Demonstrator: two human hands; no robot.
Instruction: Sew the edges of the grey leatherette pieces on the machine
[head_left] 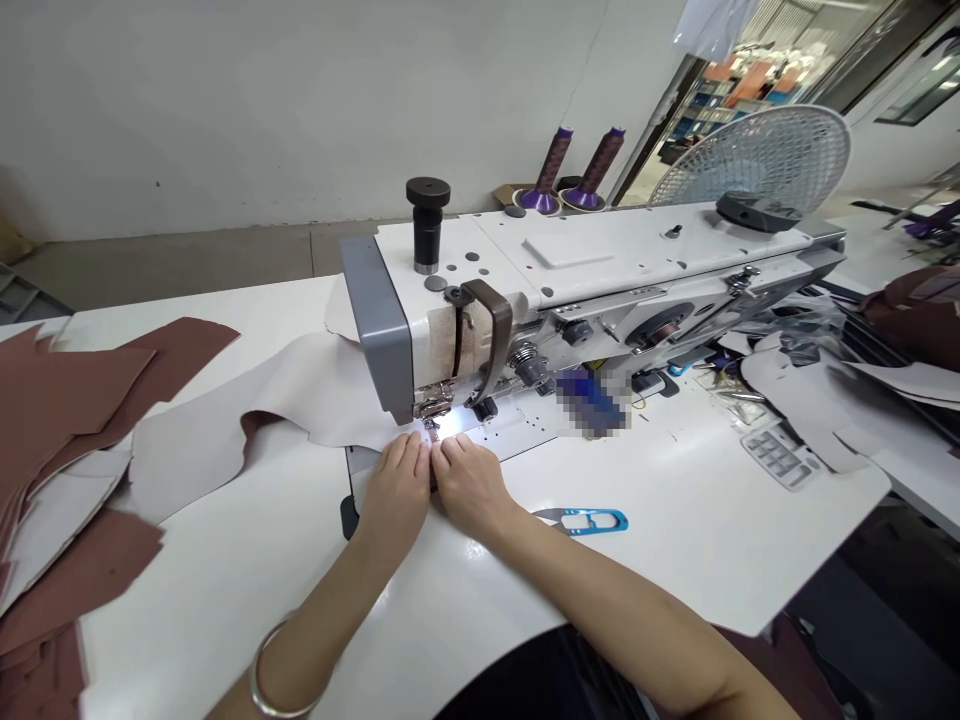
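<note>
From my remote station, I saw the left grip [394, 490] and right grip [469, 485] side by side, both open, with their fingers lying flat on the pale leather panel [247, 410]. The fingertips almost touched at the lit needle plate [480, 430]. The panel ran under the presser foot [433, 407] of the long-arm sewing machine [480, 300] and spread left across the white counter [225, 600]. A metal bangle [281, 680] circled the left wrist.

To the left, overlapping brown leather pieces [82, 430] lay in a loose pile, with pale sheets between some layers. Just right of the right grip, blue-handled thread snips [581, 520] lay on the counter. Further right sat a grey ridged plastic piece [780, 455], though I couldn't tell whether it was a compartment tray. Beyond the machine stood two cones of brownish thread [553, 165] on purple bases, beside a white electric fan [757, 160]. A blue object [592, 400] behind the needle plate was too blurred to identify.
</note>
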